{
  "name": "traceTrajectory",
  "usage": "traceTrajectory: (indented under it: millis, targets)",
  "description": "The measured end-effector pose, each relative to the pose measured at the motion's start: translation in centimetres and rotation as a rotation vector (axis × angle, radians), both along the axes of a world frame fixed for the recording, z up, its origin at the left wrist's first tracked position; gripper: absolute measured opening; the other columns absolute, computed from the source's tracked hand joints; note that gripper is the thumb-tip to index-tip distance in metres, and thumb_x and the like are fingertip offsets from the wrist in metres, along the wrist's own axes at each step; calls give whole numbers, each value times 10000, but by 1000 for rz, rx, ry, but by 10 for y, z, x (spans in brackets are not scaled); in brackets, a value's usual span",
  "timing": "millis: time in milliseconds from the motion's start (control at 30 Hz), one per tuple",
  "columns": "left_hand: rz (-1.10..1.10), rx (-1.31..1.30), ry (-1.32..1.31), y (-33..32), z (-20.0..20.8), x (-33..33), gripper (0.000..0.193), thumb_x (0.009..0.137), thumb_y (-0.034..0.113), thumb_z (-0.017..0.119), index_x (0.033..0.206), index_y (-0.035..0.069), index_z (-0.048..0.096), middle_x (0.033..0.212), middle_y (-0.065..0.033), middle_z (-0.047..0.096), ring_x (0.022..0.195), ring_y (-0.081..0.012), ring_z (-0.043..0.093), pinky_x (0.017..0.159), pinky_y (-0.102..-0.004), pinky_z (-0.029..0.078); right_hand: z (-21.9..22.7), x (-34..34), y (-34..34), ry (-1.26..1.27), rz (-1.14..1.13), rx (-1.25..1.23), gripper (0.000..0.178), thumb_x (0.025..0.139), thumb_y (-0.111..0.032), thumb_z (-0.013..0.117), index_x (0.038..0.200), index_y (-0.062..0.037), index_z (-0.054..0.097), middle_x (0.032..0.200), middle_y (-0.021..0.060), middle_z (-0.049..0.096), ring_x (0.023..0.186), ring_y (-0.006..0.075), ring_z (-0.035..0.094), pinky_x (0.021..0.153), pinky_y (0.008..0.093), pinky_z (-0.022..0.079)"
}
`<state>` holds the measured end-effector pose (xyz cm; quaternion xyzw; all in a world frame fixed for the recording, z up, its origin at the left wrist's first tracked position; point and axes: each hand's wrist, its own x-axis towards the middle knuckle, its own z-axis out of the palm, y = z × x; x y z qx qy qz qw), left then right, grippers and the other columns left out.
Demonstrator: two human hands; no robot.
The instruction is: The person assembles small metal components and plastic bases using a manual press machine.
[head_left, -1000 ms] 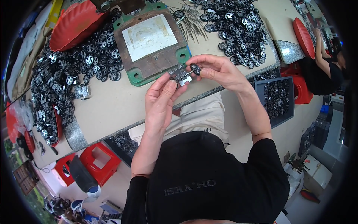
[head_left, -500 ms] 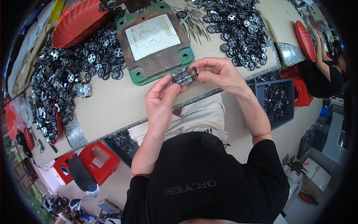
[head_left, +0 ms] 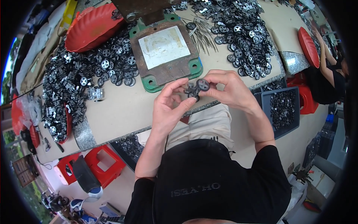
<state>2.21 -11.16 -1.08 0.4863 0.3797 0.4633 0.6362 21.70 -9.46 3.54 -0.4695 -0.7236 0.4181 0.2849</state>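
A small dark toy-car chassis (head_left: 192,90) is held above the table's near edge, in front of the green-framed press. My left hand (head_left: 167,106) pinches it between thumb and fingers from the left. At its right side is a black wheel (head_left: 203,85) with a grey spoked hub, gripped by the fingertips of my right hand (head_left: 231,91). The wheel faces the camera and hides part of the chassis, so whether it sits on an axle cannot be made out. Another silver-and-black chassis (head_left: 96,94) lies on the table to the left.
Beyond my hands stands the press base (head_left: 164,48) with a white plate. Piles of wheels (head_left: 115,61) and chassis parts (head_left: 61,89) lie left; more wheels (head_left: 248,44) and thin metal rods (head_left: 203,33) lie right. A grey bin (head_left: 279,108) stands below right. A co-worker's arm (head_left: 322,52) shows far right.
My hands have turned the chassis, so the wheel on its right now faces the camera. The axle rod seen earlier is hidden. The whole view has shifted slightly.
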Motion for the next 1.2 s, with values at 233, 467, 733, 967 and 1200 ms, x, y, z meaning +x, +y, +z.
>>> traceTrajectory:
  millis: [233, 467, 733, 967, 1200]
  targets:
    - [184, 119, 170, 46, 28, -14, 253, 703, 19, 709, 951, -1, 659, 798, -53, 647, 690, -90, 580, 644, -213, 460, 8, -15, 22, 2, -73, 170, 247, 717, -65, 693, 954, -9, 646, 746, 63, 613, 622, 127, 546, 575, 254, 453]
    - [426, 326, 368, 118, 7, -20, 283, 705, 122, 714, 937, -28, 657, 865, -93, 638, 687, -102, 571, 621, -240, 447, -9, -9, 34, 9, -134, 154, 254, 774, -148, 655, 971, 10, 627, 744, 86, 602, 589, 133, 535, 553, 257, 442]
    - [560, 509, 582, 124, 7, -10, 253, 683, 129, 706, 892, -7, 664, 854, -135, 592, 750, -209, 591, 696, -298, 456, 24, 22, 47, -24, -182, 202, 185, 792, -90, 637, 949, 9, 642, 826, 74, 639, 668, 120, 571, 599, 237, 456]
    - [575, 598, 650, 111, 4, -14, 222, 684, 104, 685, 872, -11, 661, 834, -165, 606, 782, -278, 568, 719, -351, 449, 150, 54, 114, 42, -305, 594, 243, 855, -204, 585, 956, 9, 640, 789, 24, 619, 682, 70, 531, 598, 223, 442]
    - [581, 523, 596, 105, 2, -11, 239, 681, 137, 702, 878, 5, 672, 832, -148, 590, 783, -271, 559, 721, -360, 433, 347, 21, 175, 588, -104, 188, 470, 891, -442, 500, 1068, -6, 516, 813, 73, 564, 702, 143, 561, 631, 274, 478]
